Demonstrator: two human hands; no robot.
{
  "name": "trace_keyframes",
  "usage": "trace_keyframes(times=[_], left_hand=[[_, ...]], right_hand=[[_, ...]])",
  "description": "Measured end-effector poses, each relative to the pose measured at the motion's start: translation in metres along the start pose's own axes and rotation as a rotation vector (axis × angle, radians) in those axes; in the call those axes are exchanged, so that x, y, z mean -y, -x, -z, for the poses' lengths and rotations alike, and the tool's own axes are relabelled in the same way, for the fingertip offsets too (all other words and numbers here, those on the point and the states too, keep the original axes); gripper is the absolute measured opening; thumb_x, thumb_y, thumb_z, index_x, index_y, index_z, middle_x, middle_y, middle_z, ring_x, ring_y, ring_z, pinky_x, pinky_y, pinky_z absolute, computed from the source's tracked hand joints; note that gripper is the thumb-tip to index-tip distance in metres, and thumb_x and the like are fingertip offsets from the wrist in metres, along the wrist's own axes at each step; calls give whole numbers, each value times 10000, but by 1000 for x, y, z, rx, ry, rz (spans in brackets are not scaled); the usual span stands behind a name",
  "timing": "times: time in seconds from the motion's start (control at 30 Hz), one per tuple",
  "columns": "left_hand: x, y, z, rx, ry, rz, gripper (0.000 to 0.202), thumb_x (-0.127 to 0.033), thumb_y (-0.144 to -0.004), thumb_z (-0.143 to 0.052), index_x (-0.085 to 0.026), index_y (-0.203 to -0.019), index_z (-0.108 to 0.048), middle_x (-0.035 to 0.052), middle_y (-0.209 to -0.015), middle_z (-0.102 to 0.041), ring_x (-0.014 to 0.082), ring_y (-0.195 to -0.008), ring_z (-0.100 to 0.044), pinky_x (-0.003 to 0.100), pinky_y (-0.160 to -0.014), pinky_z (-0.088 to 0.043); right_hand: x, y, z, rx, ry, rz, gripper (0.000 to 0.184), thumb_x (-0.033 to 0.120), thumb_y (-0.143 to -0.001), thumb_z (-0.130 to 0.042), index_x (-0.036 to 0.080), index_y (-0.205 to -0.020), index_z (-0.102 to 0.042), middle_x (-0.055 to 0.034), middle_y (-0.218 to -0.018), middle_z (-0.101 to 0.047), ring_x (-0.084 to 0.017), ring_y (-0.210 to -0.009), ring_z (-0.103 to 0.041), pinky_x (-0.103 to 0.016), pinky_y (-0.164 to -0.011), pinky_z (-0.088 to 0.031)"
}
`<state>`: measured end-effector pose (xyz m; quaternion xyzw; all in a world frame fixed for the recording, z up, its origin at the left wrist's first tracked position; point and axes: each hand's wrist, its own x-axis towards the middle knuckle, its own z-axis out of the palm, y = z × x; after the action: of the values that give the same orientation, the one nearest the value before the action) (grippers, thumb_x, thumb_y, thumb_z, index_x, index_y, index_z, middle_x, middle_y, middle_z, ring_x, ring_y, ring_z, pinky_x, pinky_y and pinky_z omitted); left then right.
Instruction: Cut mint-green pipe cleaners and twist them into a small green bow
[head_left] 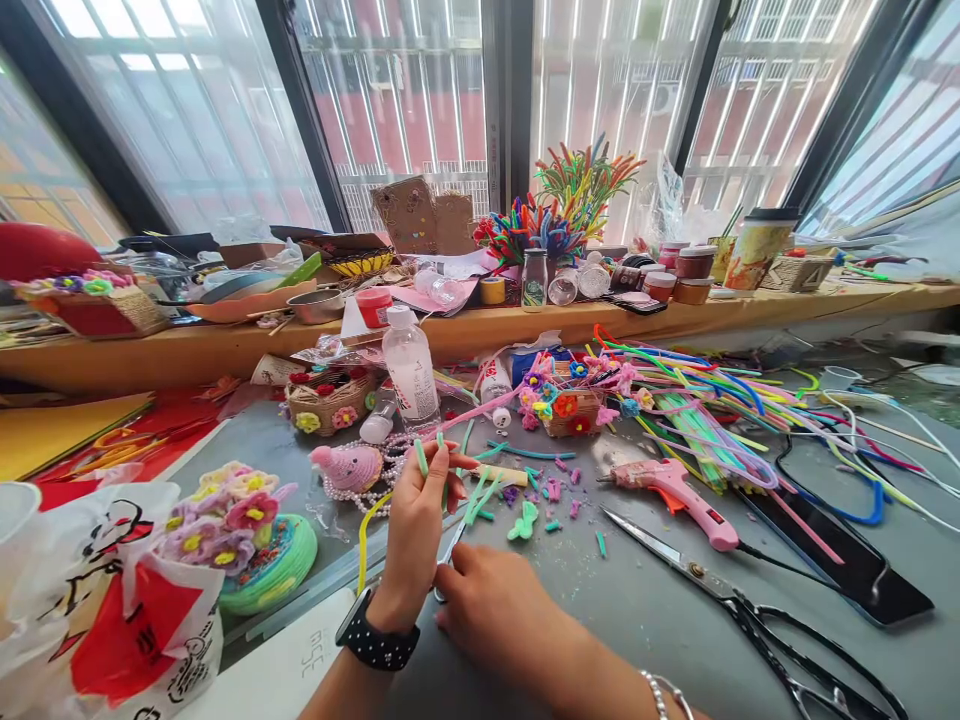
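My left hand (pixel 416 530), with a black watch on the wrist, is closed around a green pipe cleaner (pixel 421 458) held upright over the grey table (pixel 645 610). My right hand (pixel 495 605) is closed on a small metal tool (pixel 452 548), maybe scissors or pliers, whose tip points toward the green piece. Short green offcuts (pixel 525 522) lie just beyond my fingers. A pink crocheted bird (pixel 349 466) and a string of pearl beads (pixel 382 480) sit to the left of my left hand.
A pink glue gun (pixel 671 487) and large black scissors (pixel 750 615) lie to the right, with a heap of coloured pipe cleaners (pixel 697 400) behind. A clear bottle (pixel 410 372), small flower baskets (pixel 330 398), a green yarn flower piece (pixel 251 540) and a plastic bag (pixel 112 610) are also here. The wooden sill (pixel 525 325) is cluttered.
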<state>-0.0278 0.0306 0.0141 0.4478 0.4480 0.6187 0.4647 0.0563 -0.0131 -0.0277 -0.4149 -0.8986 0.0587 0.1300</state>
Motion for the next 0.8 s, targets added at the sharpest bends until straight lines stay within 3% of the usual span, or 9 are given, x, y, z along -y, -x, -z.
trace_keyframes(times=[0.13,0.23,0.3,0.5,0.6,0.7,0.8], left_hand=[[6,-1,2,-17,-8,16,239,-380,-712,-539,-170,-823,-521,-21,-696,-550,71,-492,-432,194,-442,-341],[13,-3,5,-44,-31,36,236,-349,-723,-533,-171,-878,-543,-27,-689,-510,82,-564,-435,196,-519,-366],[16,-4,6,-40,-24,53,252,-330,-714,-543,-165,-905,-556,-17,-729,-514,86,-591,-440,203,-549,-373],[10,-1,2,47,-51,99,291,-314,-663,-614,-136,-893,-617,4,-716,-558,83,-550,-443,214,-558,-377],[6,0,0,48,-67,91,303,-328,-637,-640,-130,-866,-638,14,-697,-578,91,-539,-447,218,-538,-377],[6,1,0,42,-83,93,286,-336,-627,-649,-139,-835,-646,14,-692,-586,104,-569,-467,213,-529,-375],[8,0,1,35,-108,92,257,-324,-636,-643,-146,-821,-645,14,-714,-594,110,-622,-479,200,-538,-368]], right_hand=[[-1,13,12,110,19,-59,133,155,-785,-490,186,-889,-568,-42,-842,-621,-191,-712,-607,-231,-520,-450],[-7,30,28,324,61,-268,178,87,-774,-491,189,-859,-610,-68,-876,-630,-229,-782,-613,-248,-531,-458],[-11,38,36,366,115,-412,220,37,-755,-491,175,-869,-619,-97,-903,-629,-246,-811,-610,-262,-540,-461],[-17,38,30,229,120,-552,110,171,-765,-555,121,-843,-616,-150,-863,-632,-268,-783,-613,-301,-557,-458],[-17,37,24,205,124,-578,123,84,-766,-517,129,-839,-606,-138,-853,-635,-268,-784,-611,-304,-563,-449],[-18,42,23,211,98,-519,255,-31,-729,-468,166,-837,-588,-93,-845,-637,-230,-774,-612,-257,-531,-418],[-21,55,26,216,70,-451,276,-21,-741,-450,202,-843,-576,-53,-849,-631,-201,-766,-608,-231,-502,-380]])
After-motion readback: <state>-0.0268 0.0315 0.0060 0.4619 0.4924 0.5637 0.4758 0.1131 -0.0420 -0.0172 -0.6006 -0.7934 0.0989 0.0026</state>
